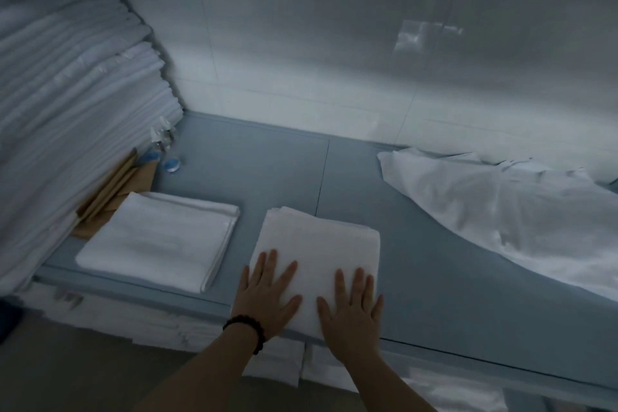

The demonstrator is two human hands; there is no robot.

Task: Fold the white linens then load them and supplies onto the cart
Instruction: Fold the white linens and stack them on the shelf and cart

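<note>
**Both palms flat on a folded linen at the table's near edge**

From the head camera we look down on a blue-grey table (334, 174) that stands against a white tiled wall (301, 27). At the middle of the near edge lies a folded white linen (321, 244), squared up and several layers thick. Our left hand (267, 298) and right hand (351, 314) both rest on its near half, side by side, fingers straight and spread, palms pressing down; neither hand grasps anything. A black bead bracelet (245, 331) circles the left wrist.

Just to the left, apart from the first, a second folded linen (157, 241) lies near the same edge. Behind it, along the left edge, a tall stack of folded white linens (67, 77) rises and leans. At its foot we see brown paper bags (110, 191), partly under the second linen, and beside them small blue-capped containers (172, 165) and clear bottles (160, 137), too blurred to read.

Toward the right edge an unfolded white sheet (501, 217) sprawls, rumpled, from the far edge to the near one.
</note>
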